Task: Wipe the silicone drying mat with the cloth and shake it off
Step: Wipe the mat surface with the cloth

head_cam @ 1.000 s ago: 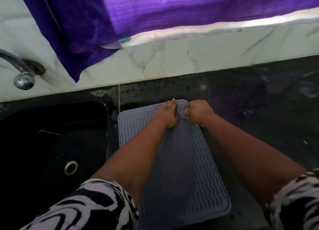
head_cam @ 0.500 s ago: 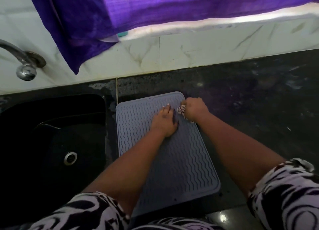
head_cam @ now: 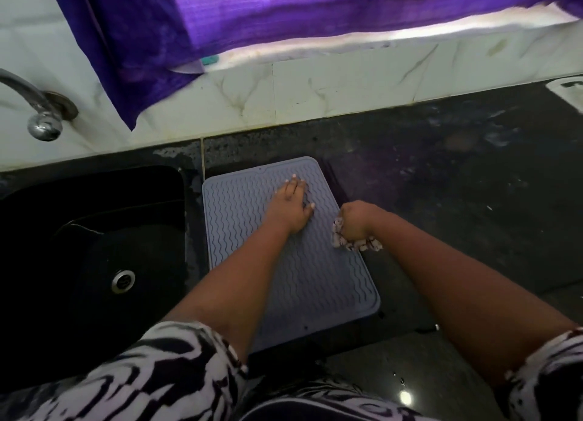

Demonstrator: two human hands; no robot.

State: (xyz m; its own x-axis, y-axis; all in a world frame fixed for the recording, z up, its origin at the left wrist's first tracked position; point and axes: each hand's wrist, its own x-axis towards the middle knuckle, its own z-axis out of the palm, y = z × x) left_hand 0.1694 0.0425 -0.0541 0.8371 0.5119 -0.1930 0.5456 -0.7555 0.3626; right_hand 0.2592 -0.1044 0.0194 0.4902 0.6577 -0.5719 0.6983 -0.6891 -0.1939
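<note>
At the far left a metal tap is seen on the tiled wall, above a black sink set into the dark counter. Just right of the sink, a grey-blue mat with wavy ridges and rounded corners is laid flat on the counter, its long side running near to far. The left hand is pressed flat on the far half of the mat, fingers extended and close together. At the mat's right edge, the right hand is closed in a fist around a patterned cloth, which is bunched beneath it. Compared with half a second ago, the right hand has been drawn nearer along the right edge, while the left hand has been kept on the far half.
</note>
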